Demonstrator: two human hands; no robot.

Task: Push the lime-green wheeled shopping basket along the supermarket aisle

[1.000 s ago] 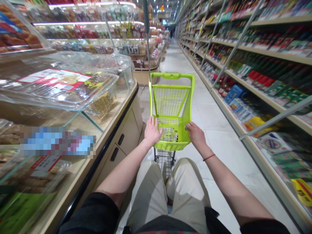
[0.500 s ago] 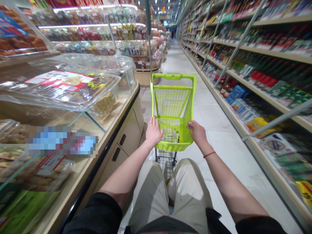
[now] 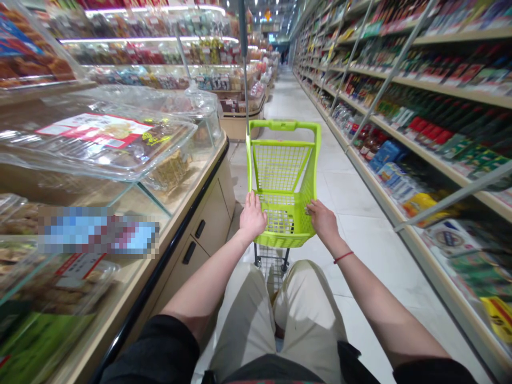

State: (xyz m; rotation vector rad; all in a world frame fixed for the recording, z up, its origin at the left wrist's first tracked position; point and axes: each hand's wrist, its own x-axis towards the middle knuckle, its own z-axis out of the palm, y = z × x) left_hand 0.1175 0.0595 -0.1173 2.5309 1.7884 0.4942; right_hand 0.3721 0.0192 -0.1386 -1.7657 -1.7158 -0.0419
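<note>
Two hands on the near end of a lime-green wire-mesh shopping cart (image 3: 280,168): left hand (image 3: 252,217) open, fingers (image 3: 250,202) spread and resting over the rim, with no wrap around it; right hand (image 3: 323,221) half closed, fingers (image 3: 311,209) curled over the right rim in a light hold. Cart on the tiled aisle floor (image 3: 352,234), just ahead of the person's knees (image 3: 296,282), between a glass display worktop (image 3: 172,229) on the left and bottled-goods shelves (image 3: 448,88) on the right. Likely trouble: so loose a hold letting the cart swing sideways, clipping the worktop's edge or the shelf uprights (image 3: 394,71).
</note>
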